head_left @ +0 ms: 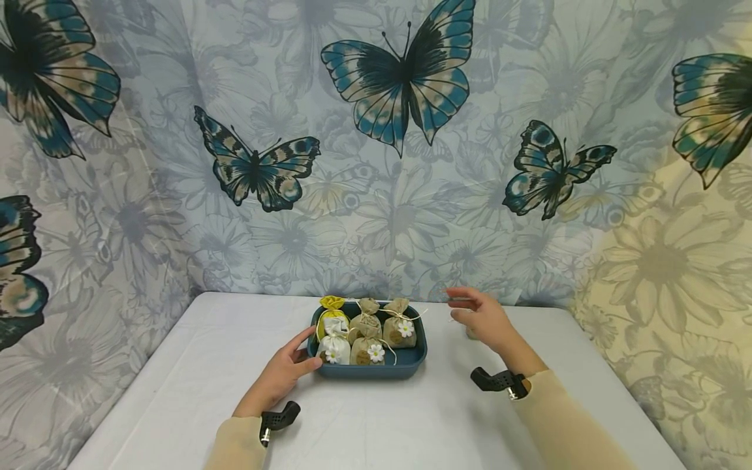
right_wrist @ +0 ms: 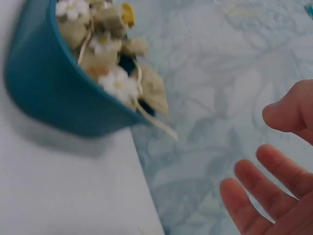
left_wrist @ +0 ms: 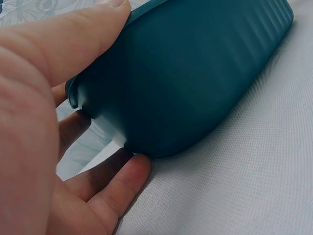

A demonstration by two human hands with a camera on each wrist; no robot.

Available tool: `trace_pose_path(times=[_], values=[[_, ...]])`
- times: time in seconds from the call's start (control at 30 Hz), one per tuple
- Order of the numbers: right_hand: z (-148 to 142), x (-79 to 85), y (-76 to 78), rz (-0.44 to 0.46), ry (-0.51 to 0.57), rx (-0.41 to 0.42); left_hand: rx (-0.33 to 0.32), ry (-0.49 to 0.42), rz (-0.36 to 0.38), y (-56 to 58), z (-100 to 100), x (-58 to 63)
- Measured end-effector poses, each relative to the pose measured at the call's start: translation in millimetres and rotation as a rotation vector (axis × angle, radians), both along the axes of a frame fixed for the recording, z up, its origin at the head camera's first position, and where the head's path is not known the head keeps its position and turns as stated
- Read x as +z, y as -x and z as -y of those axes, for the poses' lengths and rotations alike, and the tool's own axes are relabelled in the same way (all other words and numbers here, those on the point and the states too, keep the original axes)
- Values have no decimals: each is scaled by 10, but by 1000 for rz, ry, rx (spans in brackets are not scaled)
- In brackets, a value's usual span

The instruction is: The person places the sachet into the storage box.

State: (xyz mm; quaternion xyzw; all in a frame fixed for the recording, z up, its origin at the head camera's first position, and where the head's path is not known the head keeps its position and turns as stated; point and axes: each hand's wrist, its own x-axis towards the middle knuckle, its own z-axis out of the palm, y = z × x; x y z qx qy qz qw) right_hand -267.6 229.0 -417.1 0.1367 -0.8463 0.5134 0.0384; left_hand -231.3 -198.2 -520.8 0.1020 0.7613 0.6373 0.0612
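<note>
A dark blue plastic bin (head_left: 367, 372) stands on the white table, holding several small drawstring pouches. Inside it are a yellow pouch (head_left: 331, 303), a white pouch (head_left: 333, 351) with a flower, and beige pouches (head_left: 399, 326), some with white flowers. My left hand (head_left: 284, 369) grips the bin's left end; in the left wrist view the thumb lies at the rim and fingertips touch the end wall. To the right of the bin my right hand (head_left: 482, 320) hovers, fingers apart and loosely bent. Mostly hidden beneath it is a small beige thing (head_left: 472, 333), its kind unclear.
The white-covered table (head_left: 176, 391) ends at the back against a hanging butterfly-print cloth (head_left: 405, 228), which also runs along both sides. Each wrist wears a black camera mount, such as the right one (head_left: 496, 380).
</note>
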Motion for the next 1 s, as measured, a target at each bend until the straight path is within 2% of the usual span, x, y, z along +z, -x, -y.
trace_pose_path(times=[0.1, 0.23, 0.37, 0.7, 1.0], values=[[-221, -24, 32, 2, -8, -61, 11, 9, 1, 1, 1, -2], [-482, -67, 76, 14, -84, -153, 27, 11, 8, -3, -1, -4], [-671, -146, 117, 38, -158, -193, 35, 10, 10, -8, -4, -7], [-866, -472, 227, 152, -233, -165, 17, -1, 11, -1, -7, 0], [-850, -627, 264, 109, -250, -119, 0, -4, 13, -7, -3, 2]])
